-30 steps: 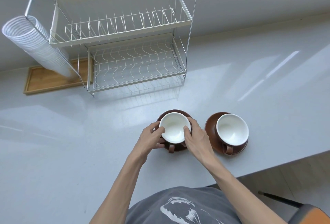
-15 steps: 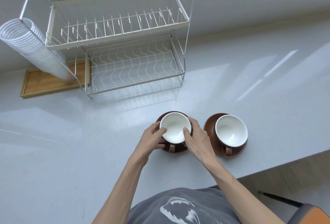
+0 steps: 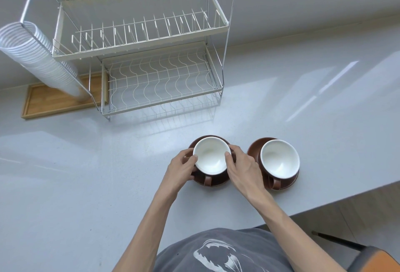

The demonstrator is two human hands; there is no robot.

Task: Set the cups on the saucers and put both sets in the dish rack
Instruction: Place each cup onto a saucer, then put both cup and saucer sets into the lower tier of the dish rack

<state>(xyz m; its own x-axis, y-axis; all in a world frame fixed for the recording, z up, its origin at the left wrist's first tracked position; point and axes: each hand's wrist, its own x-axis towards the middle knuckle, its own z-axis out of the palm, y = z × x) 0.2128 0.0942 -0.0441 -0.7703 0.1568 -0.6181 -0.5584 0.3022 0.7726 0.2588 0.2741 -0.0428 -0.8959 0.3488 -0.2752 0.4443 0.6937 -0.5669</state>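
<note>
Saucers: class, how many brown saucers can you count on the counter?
2. One saucer lies under the cup held by the left hand and right hand; the other saucer sits to its right under the second cup. None appear hidden.

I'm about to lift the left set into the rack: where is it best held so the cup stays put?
Hold the left saucer by its rim on both sides, left hand and right hand opposite each other, thumbs steadying the cup. The handle faces you, so come in from the sides and keep it level.
</note>
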